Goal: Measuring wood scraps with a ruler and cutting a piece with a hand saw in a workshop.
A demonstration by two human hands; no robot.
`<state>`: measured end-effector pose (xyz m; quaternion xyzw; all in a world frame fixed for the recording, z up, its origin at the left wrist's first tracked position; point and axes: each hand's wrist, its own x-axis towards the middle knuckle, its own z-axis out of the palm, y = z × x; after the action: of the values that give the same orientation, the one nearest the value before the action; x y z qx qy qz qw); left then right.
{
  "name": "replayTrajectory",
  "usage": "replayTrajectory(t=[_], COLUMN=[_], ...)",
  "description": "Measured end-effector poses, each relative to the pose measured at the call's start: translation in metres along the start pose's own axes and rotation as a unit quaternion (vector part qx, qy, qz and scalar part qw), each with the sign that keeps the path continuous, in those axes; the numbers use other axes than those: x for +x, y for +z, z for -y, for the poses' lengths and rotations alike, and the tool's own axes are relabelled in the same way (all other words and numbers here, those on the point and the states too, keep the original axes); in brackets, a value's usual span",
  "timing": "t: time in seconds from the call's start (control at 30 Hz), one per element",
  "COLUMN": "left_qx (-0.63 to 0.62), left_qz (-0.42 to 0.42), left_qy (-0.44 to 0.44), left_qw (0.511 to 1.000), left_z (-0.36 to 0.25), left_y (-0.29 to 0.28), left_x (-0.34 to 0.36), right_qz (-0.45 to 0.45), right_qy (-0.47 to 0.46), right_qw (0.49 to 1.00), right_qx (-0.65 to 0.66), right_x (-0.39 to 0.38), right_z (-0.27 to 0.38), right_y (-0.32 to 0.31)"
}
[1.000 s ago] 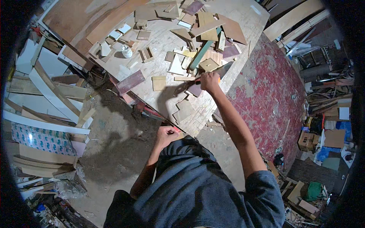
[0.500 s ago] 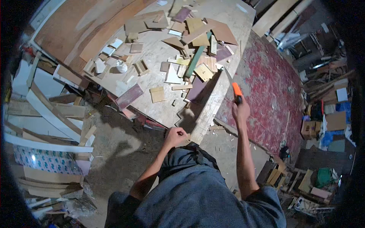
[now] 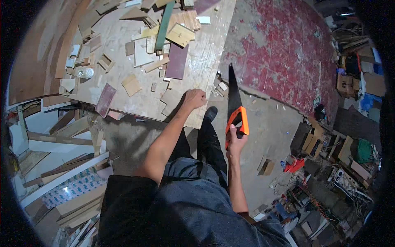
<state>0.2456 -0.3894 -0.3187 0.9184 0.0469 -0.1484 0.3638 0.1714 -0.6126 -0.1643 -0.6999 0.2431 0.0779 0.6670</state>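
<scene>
A handsaw (image 3: 234, 92) with a dark blade and an orange-and-black handle is in my right hand (image 3: 235, 142), its fingers wrapped round the grip. The blade points away from me, over the floor and apart from the worktable's right edge. My left hand (image 3: 195, 99) is at the near right corner of the wooden worktable (image 3: 156, 92), fingers curled in; whatever is under or inside them is hidden. Beyond it lie a purplish board (image 3: 177, 61), a small light strip (image 3: 157, 64) and a square tan piece (image 3: 131, 85).
Offcuts and a long green strip (image 3: 164, 25) crowd the far tabletop. Stacked boards (image 3: 61, 140) stand at left. A worn red floor area (image 3: 271, 53) lies at right, with boxes (image 3: 347, 85) and clutter beyond. My shoe (image 3: 211, 113) is beside the table corner.
The view has shifted. My right hand has brought the saw nearer and lower, its blade now fully showing. My left hand has reached forward onto the table corner. The raised-looking plank no longer stands out.
</scene>
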Motion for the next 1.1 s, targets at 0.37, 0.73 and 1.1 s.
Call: replayTrajectory(t=[0.37, 0.73, 1.1], left_qx=[0.072, -0.058, -0.095], left_qz=[-0.097, -0.097, -0.13], left_qy=[0.025, 0.017, 0.038], left_qw=[0.992, 0.993, 0.986], left_z=[-0.012, 0.003, -0.002], left_y=[0.025, 0.039, 0.039], left_x=[0.002, 0.006, 0.006], right_qz=[0.075, 0.057, 0.07], right_qy=[0.119, 0.09, 0.108], right_qw=[0.99, 0.993, 0.989], right_qx=[-0.011, -0.044, -0.068], right_x=[-0.01, -0.015, -0.017], right_z=[-0.015, -0.007, 0.0], right_y=[0.018, 0.029, 0.031])
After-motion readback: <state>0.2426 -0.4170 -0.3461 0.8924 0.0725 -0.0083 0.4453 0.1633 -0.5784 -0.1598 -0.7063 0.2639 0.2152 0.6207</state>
